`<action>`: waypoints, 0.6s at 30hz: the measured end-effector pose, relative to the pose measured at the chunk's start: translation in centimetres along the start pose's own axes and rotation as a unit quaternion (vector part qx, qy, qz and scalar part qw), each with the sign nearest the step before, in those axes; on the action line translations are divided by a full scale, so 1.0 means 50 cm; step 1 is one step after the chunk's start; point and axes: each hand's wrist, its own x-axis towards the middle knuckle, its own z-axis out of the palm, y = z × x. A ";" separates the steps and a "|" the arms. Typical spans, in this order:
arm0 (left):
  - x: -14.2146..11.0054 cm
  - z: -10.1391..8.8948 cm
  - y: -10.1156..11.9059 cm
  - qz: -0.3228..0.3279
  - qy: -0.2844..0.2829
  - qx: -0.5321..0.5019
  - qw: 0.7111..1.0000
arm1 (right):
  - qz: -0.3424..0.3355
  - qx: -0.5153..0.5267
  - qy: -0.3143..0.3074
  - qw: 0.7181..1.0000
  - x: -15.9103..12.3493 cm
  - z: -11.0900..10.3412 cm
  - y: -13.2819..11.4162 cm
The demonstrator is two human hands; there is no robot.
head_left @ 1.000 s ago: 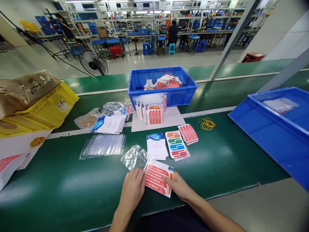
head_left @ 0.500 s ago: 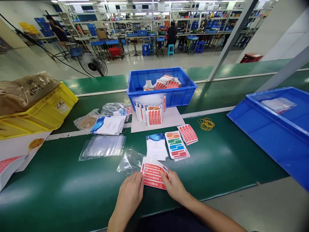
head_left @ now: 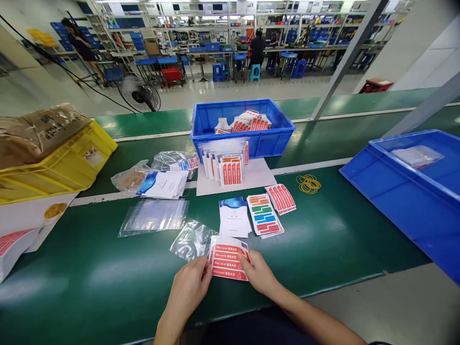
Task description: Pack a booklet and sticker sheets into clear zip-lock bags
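My right hand grips a small stack of red-and-white sticker sheets by its right end, thumb on top. A dark blue and orange corner shows from beneath the top sheet. My left hand is closed at the near edge of a clear plastic bag, its fingertips beside the left end of the sheets. The bag lies slanting away over the green bench. Just beyond the sheets are a white-and-blue leaflet pile, multicoloured sticker sheets and more red sticker sheets.
Flat clear bags and more leaflets lie left. Filled packets stand before a blue bin. Yellow rubber bands and another blue bin are right; a yellow crate is left. People are in the background.
The sticker sheets have shifted left and levelled out, with less of the orange and blue edge showing. My left hand and the clear bag have moved slightly left.
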 end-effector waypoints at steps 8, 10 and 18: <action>-0.011 0.009 -0.014 0.000 -0.012 0.000 1.000 | 0.016 0.061 0.005 0.998 0.003 0.000 0.005; -0.015 0.009 -0.010 0.002 -0.016 0.000 1.000 | 0.036 0.094 0.004 0.995 0.002 0.004 0.011; -0.020 0.009 -0.004 -0.015 -0.012 0.011 1.000 | 0.059 0.158 -0.003 0.986 0.004 0.010 0.022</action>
